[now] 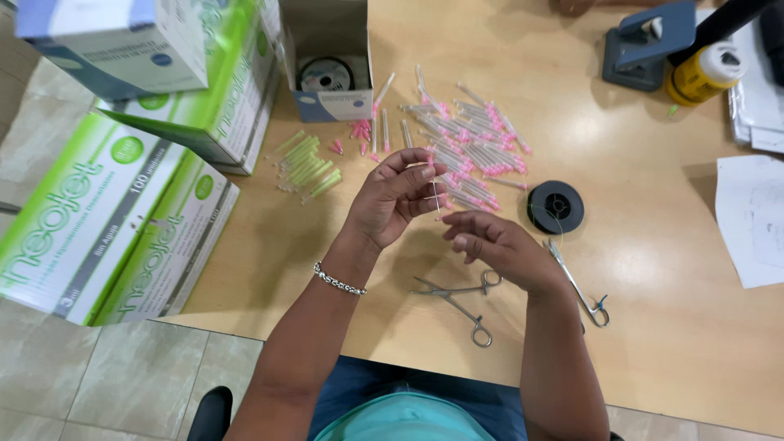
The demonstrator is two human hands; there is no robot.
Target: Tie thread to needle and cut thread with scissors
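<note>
While both hands hover over the bench's middle, a thin pink-hubbed needle [437, 194] stands upright between them.

Head view: left hand [394, 198] pinches it; right hand [490, 245] is loosely curled, empty as far as shows. Light, stiff, sharp: probably best held at the hub. Forceps [461, 300] lie near the front edge.
</note>
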